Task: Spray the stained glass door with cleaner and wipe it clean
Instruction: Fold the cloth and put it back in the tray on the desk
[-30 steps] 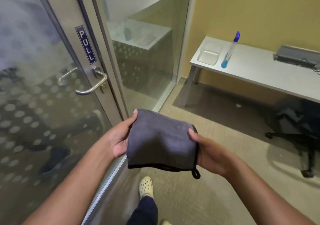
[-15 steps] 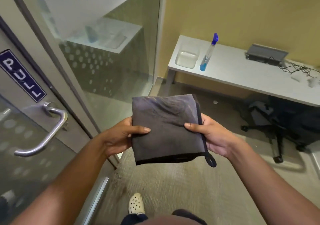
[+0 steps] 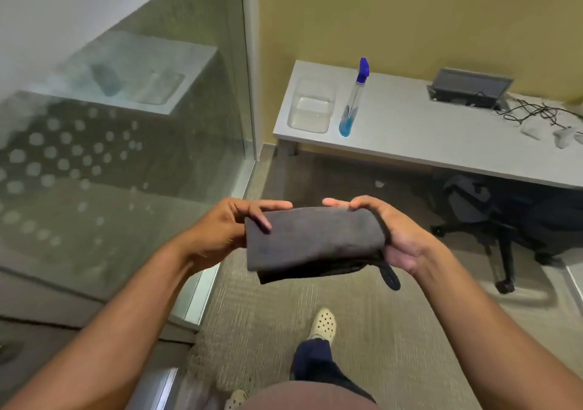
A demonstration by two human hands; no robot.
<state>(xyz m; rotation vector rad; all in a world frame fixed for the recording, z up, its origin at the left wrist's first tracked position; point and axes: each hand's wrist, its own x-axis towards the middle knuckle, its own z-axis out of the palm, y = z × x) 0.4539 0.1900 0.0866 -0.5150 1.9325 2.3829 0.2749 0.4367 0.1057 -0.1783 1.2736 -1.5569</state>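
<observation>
I hold a folded dark grey cloth in front of me with both hands. My left hand grips its left edge and my right hand grips its right edge, where a small black loop hangs down. A spray bottle with a blue nozzle and a little blue liquid stands on the white table ahead. A glass panel with a frosted dot pattern fills the left side. The door's handle and sign are out of view.
A clear plastic container sits beside the bottle. A dark device and cables lie further right on the table. A black office chair stands under the table. My shoe is on the carpet below.
The view has swung right, away from the door; the handle and PULL sign have left the frame. The cloth has been folded over into a narrower bundle between both hands.
</observation>
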